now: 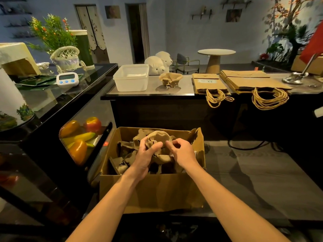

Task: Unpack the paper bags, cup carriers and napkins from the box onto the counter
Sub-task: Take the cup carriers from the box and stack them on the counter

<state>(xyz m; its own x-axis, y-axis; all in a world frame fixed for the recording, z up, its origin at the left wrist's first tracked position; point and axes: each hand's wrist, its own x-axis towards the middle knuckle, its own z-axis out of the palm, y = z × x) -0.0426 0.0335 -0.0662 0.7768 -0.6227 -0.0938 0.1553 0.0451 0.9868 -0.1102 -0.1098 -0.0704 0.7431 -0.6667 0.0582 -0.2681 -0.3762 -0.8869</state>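
Cardboard box [152, 191] open on floor; left hand [146, 157] and right hand [182, 152] both grip a stack of cup carriers [158, 141] above it.

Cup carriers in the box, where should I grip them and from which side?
Take the nested cup carriers by their outer rim, one hand each side, from above: the box opens only upward, and they lie tilted atop the pile with rim edges exposed, where the left hand and right hand grip.
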